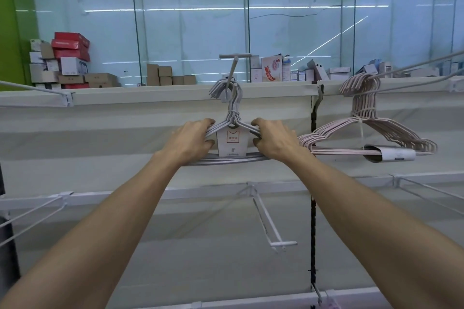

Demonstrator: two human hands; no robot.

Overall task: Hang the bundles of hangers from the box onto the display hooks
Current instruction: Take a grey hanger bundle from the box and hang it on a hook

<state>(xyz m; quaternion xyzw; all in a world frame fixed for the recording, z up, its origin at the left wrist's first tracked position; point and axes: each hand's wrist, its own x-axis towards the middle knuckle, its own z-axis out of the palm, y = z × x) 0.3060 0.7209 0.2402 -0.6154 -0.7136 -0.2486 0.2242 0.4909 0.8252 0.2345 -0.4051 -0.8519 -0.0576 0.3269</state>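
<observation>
The grey bundle of hangers [232,133] is already with its hook ends over the display hook [232,70], at the top middle of the rack. The left hand [193,140] grips its left shoulder with curled fingers, and the right hand [272,139] grips the right shoulder in the same way, on both sides of the paper label [232,143]. I judge the step is to seat the bundle fully. To do it well, both hands should push evenly toward the back panel, so no single hanger slips off the tip (the wires look loose at the top). Release only when the weight hangs level. A pink bundle [364,130] hangs on the neighbouring hook to the right.
</observation>
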